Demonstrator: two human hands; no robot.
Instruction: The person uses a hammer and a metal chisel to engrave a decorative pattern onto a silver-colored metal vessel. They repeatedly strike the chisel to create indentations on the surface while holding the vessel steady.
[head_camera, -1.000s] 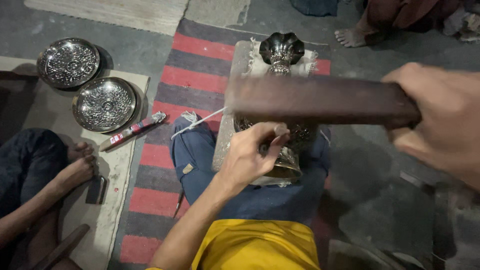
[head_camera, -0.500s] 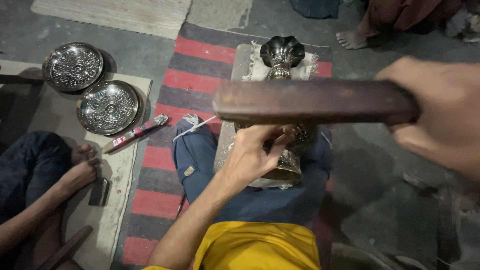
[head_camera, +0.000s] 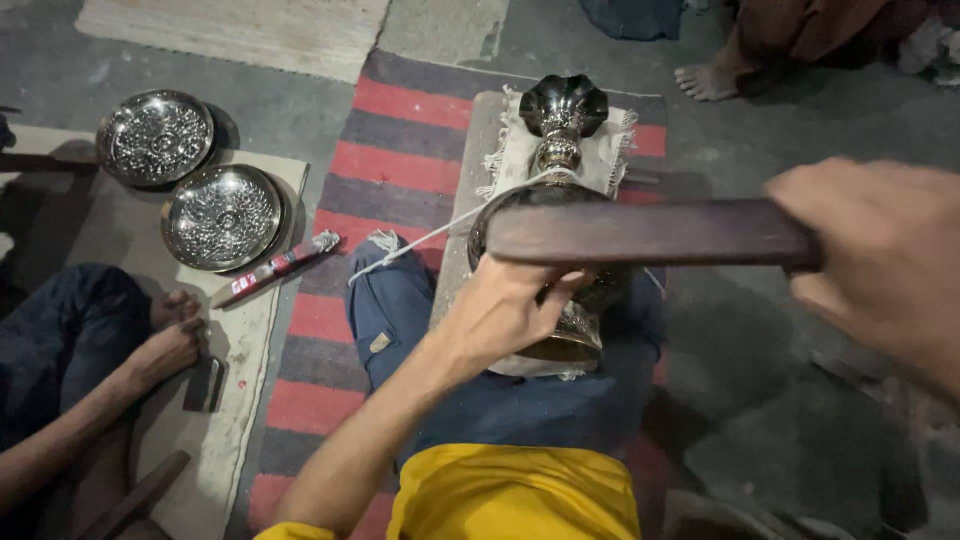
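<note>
- R hand (head_camera: 885, 270) clamped on dark wooden bat (head_camera: 650, 232), held flat across the metal vase (head_camera: 555, 225)
- L hand (head_camera: 500, 315) closed on vase body w/ a small tool; can't tell what kind
- Vs 1 s ago: bat sits lower + closer to vase, looks like mid-strike
- Vase lies on its side on fringed cloth (head_camera: 510, 150) over the lap
- Two embossed metal plates (head_camera: 222, 217) on mat at left, nothing in them; neighbour's hand (head_camera: 170, 350) near

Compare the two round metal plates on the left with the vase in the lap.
The plates lie flat on a pale mat, untouched; the vase lies on its side on a cloth, steadied by the left hand. The plates are shallow discs; the vase is tall with a fluted mouth. Both are shiny embossed metal.
</note>
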